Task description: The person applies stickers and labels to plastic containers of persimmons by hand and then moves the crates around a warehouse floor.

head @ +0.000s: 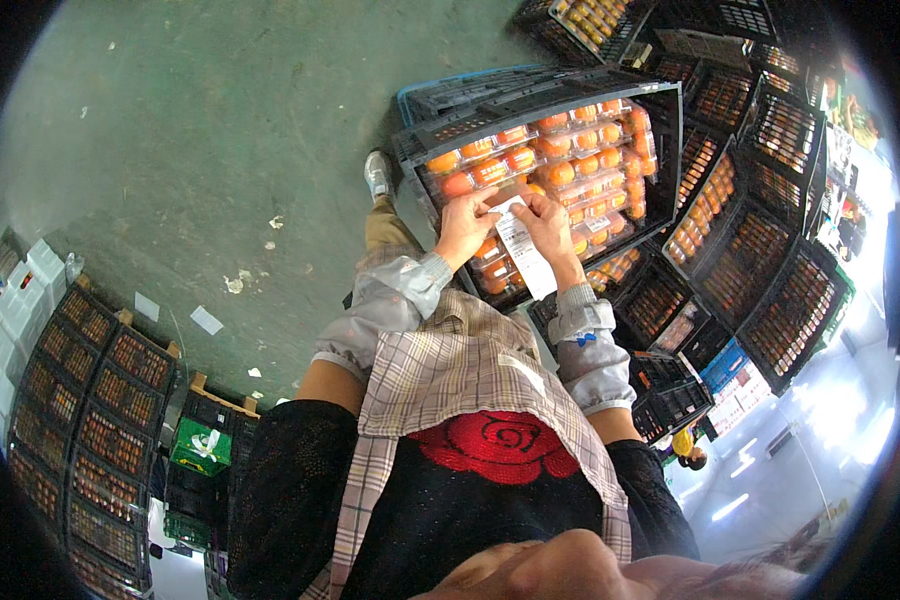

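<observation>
Both my hands meet over a black plastic crate (680, 142) packed with clear plastic boxes of orange-red fruit (585, 165), perhaps tomatoes. My left hand (465, 225) pinches the upper left edge of a long white printed paper strip (525, 259) between thumb and fingers. On the strip's upper right edge, my right hand (547, 229) has a similar pinch. The strip hangs down towards me, over the near side of the crate. Its print is not legible. Grey sleeve covers are on both forearms, and the fingertips nearly touch.
Stacked black crates of packed fruit (750, 255) rise at the right. More crate stacks (112, 405) stand at the lower left, beside a green box (201, 448). Paper scraps (207, 320) lie on the green floor (217, 150). A person (688, 448) is far off at the lower right.
</observation>
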The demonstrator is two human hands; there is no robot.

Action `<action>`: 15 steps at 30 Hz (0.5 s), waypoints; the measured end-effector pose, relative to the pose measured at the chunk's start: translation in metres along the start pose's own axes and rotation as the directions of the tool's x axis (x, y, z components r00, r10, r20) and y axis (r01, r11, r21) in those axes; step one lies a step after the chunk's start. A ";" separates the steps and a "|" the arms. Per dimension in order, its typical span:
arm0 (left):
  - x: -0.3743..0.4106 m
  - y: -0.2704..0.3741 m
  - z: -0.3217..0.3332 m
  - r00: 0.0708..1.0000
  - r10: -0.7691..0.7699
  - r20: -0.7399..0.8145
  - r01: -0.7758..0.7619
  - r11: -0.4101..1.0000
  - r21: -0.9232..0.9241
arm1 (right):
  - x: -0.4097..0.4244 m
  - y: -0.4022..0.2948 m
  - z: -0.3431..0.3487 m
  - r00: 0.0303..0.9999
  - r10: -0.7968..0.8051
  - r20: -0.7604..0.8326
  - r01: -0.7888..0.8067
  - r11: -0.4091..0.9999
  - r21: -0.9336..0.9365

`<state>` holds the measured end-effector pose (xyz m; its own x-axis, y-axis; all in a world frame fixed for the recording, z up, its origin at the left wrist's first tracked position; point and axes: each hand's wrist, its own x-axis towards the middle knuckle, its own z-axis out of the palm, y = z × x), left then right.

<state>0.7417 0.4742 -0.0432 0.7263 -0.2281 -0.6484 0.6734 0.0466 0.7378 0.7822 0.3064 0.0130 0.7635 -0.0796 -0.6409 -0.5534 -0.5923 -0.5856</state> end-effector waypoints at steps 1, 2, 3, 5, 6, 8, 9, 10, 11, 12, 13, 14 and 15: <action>-0.001 0.002 0.001 0.998 0.045 -0.054 -0.040 0.995 0.093 | 0.001 -0.002 -0.003 0.998 0.070 -0.003 -0.070 0.990 -0.125; -0.002 0.004 0.002 0.984 0.130 -0.121 -0.108 0.979 0.175 | 0.006 -0.003 -0.004 0.988 0.143 -0.057 -0.153 0.946 -0.287; -0.003 0.005 0.004 0.967 0.198 -0.161 -0.152 0.953 0.262 | 0.011 -0.003 -0.005 0.995 0.097 -0.034 -0.103 0.936 -0.336; -0.006 0.006 0.006 0.958 0.220 -0.186 -0.167 0.950 0.263 | 0.023 -0.001 -0.002 0.997 0.065 -0.039 -0.076 0.873 -0.481; -0.006 0.006 0.007 0.965 0.193 -0.180 -0.141 0.954 0.265 | 0.029 0.002 0.003 0.999 -0.008 -0.038 -0.014 0.833 -0.553; -0.007 0.005 0.008 0.965 0.203 -0.164 -0.149 0.945 0.292 | 0.038 0.009 0.013 0.996 0.022 -0.083 -0.068 0.790 -0.610; -0.007 0.005 0.008 0.969 0.192 -0.152 -0.139 0.942 0.304 | 0.040 0.014 0.018 0.994 0.038 -0.105 -0.096 0.765 -0.637; -0.007 0.004 0.008 0.966 0.215 -0.146 -0.163 0.938 0.307 | 0.042 0.017 0.023 0.983 0.114 -0.147 -0.181 0.769 -0.613; -0.007 0.003 0.007 0.961 0.239 -0.139 -0.187 0.932 0.310 | 0.043 0.019 0.027 0.978 0.104 -0.181 -0.197 0.748 -0.634; -0.006 0.002 0.007 0.948 0.283 -0.145 -0.228 0.923 0.311 | 0.044 0.021 0.030 0.971 0.110 -0.212 -0.224 0.721 -0.656; -0.005 0.001 0.007 0.955 0.267 -0.133 -0.213 0.923 0.322 | 0.044 0.021 0.031 0.960 0.122 -0.253 -0.266 0.683 -0.680; -0.004 0.000 0.007 0.953 0.272 -0.132 -0.216 0.918 0.333 | 0.044 0.020 0.032 0.961 0.127 -0.247 -0.264 0.694 -0.670; -0.003 -0.002 0.008 0.957 0.264 -0.123 -0.208 0.915 0.345 | 0.044 0.019 0.031 0.958 0.136 -0.252 -0.274 0.695 -0.665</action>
<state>0.7378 0.4671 -0.0412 0.8897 -0.0858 -0.4484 0.4173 -0.2458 0.8749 0.7949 0.3167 -0.0421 0.7399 -0.3592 -0.5688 -0.3724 -0.9228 0.0983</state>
